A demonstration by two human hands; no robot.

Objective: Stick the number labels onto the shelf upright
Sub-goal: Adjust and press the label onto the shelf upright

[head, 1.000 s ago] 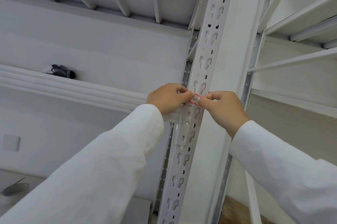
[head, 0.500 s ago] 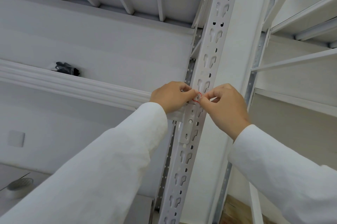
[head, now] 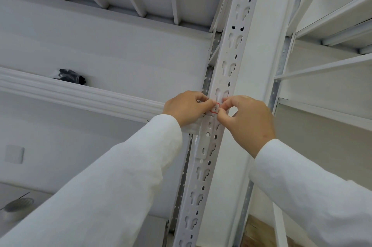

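While the left hand pinched the red-bordered label, the right hand gripped its other edge. It lay against the white slotted upright

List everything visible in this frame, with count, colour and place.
label: one, white with red border, on the upright between the fingertips
upright: one, white, slotted, centre of view
shelf beam: one, white, left of the upright
dark bundle: one, black, on the left shelf
wall plate: one, white, lower left
sleeves: two, white, lower corners
left hand: pinching the label's left edge
right hand: pinching its right edge
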